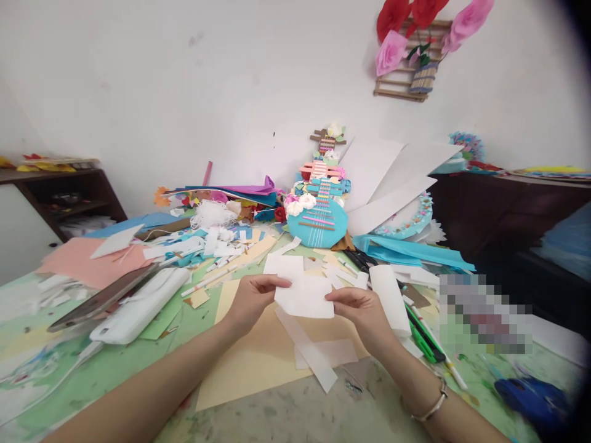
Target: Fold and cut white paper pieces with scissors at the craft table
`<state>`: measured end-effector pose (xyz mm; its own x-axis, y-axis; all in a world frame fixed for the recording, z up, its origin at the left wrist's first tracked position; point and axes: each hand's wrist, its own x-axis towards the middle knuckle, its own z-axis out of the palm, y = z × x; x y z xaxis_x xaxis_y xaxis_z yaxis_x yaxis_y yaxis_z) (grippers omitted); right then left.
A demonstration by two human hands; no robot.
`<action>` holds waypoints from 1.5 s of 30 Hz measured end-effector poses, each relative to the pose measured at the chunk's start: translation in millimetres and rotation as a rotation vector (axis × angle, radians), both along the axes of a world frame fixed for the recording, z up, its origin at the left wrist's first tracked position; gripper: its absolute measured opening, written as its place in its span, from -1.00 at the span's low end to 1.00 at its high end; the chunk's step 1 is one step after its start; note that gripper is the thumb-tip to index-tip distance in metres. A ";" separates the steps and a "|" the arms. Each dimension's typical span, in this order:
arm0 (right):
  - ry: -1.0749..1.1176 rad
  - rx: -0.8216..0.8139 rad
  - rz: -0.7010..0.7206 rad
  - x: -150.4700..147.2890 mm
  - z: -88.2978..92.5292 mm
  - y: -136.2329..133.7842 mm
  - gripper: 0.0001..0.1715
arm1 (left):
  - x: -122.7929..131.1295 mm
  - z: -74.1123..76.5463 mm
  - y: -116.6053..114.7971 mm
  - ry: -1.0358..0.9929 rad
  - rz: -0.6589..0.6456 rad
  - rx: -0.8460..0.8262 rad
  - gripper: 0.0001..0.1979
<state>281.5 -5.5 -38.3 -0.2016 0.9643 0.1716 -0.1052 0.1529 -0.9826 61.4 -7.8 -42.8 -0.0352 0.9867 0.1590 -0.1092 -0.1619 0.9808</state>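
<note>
Both hands hold a small white paper piece [307, 296] above the table. My left hand [255, 300] pinches its left edge between thumb and fingers. At the right edge, my right hand [357, 311] grips it the same way. Beneath lies a cream paper sheet [240, 363], with two white paper strips [308, 351] crossing on it. Another white paper piece [285, 266] is just behind the held one. A white roll [389, 298] lies beside my right hand.
A blue paper guitar [318, 223] leans at the back. Green cutters [422, 335] and blue scissors [530, 397] lie right. A white power strip [141, 304], a dark tablet-like object [99, 299], pink paper [87, 261] and paper scraps spread over the left side.
</note>
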 end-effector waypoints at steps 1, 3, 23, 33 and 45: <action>-0.006 0.000 0.001 -0.2 0.6 -0.2 -0.87 | -0.2 0.3 0.0 -0.004 -0.011 -0.004 -0.78; -0.020 0.008 -0.004 -0.2 1.5 -0.3 -0.88 | -0.4 0.3 0.1 0.007 -0.055 -0.009 -0.75; -0.007 -0.041 -0.026 0.4 4.9 -1.0 -0.81 | -3.1 -0.1 0.7 0.186 -0.061 0.042 -0.86; -0.006 -0.061 -0.015 -0.1 2.1 -0.7 -0.77 | 3.3 2.9 -1.7 0.121 -0.087 0.001 -0.88; 0.083 -0.088 -0.034 2.7 -6.9 5.0 -0.80 | 0.8 -2.9 -0.1 -0.100 -0.140 -0.073 -0.86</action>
<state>284.1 -0.5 -45.2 -0.1572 0.9824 0.1006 -0.1832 0.0711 -0.9805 62.1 -7.9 -45.7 0.0917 0.9917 0.0898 -0.2229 -0.0674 0.9725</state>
